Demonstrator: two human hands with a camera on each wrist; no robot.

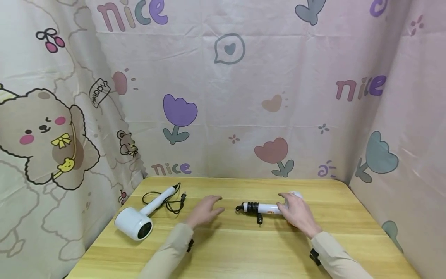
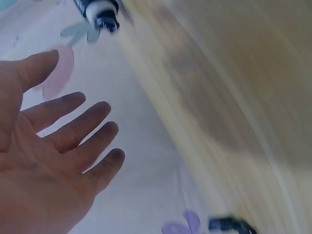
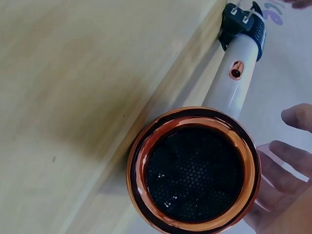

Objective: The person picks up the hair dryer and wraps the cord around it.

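A white hair dryer (image 1: 270,209) lies towards the right of the table, its black cord (image 1: 253,207) wound around the handle and the plug (image 1: 259,219) hanging out. Over its head is my right hand (image 1: 297,212), fingers spread loosely. The right wrist view shows the dryer's copper ring (image 3: 136,178) and dark mesh, with fingers (image 3: 282,178) right at the head's far side, partly hidden by it. My left hand (image 1: 206,211) is held above the middle of the table, palm bare and fingers (image 2: 80,131) apart, holding nothing. The handle's corded end (image 2: 100,12) shows beyond it.
A second white hair dryer (image 1: 132,223) lies at the left of the wooden table (image 1: 240,252), its loose black cord (image 1: 170,209) looped by the handle. Printed curtains (image 1: 223,97) hang behind the table and along both sides.
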